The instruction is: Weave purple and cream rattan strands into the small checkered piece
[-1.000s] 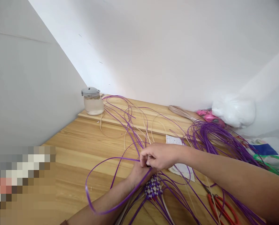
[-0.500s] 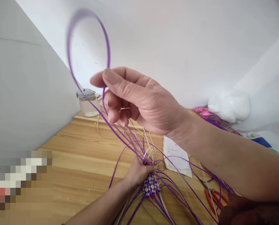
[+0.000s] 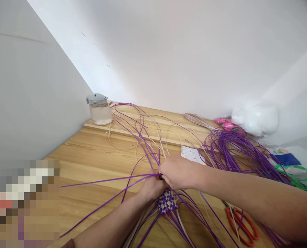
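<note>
My left hand (image 3: 151, 188) rests on the desk (image 3: 91, 155) with its grip closed over the far edge of the small woven square (image 3: 167, 203), a purple-and-white checkered patch lying flat just in front of me. My right hand (image 3: 178, 171) sits directly above and touching the left, fingers pinched shut on a purple strand (image 3: 104, 180) right where it leaves the weave. That strand runs off to my left, low across the wood, and a second purple length slants down toward the near-left corner beside it.

More loose purple and pale strips fan out from the weave toward the back of the desk and down toward me. A clear jar with a grey lid (image 3: 98, 109) stands at the far left, on a raised wooden ledge against the wall. A printed paper slip (image 3: 192, 154) lies just beyond my right hand. A thick coil of purple strips (image 3: 236, 151) sits to the right, with a white plastic bag (image 3: 255, 117) and something pink behind it. Red-handled pliers (image 3: 241, 225) lie near my right forearm.
</note>
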`<state>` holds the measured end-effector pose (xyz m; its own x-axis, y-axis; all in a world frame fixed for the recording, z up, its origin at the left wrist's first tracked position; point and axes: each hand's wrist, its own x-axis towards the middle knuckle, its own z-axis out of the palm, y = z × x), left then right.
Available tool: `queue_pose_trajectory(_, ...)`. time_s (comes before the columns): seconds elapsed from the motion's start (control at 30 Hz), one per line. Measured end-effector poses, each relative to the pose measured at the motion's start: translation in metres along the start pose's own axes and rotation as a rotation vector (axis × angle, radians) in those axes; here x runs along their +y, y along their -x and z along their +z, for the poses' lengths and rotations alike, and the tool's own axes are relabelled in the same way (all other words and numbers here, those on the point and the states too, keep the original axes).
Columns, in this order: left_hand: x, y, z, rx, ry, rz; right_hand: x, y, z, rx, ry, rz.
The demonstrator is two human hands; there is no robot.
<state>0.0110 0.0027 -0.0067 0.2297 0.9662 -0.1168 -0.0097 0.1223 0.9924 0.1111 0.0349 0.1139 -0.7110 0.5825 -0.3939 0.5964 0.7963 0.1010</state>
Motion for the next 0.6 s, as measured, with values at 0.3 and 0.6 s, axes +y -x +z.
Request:
queue_pose_trajectory(0.3, -0.010, -0.004, -0.001, -0.061, 0.135, -0.052, 0.020, -0.012, -0.012, -0.113, -0.370, -0.031)
queue_pose_trajectory(0.6, -0.014, -0.006, -0.001, -0.107, 0.182, -0.005, 0.024, -0.006, 0.001, 0.012, -0.478, -0.061)
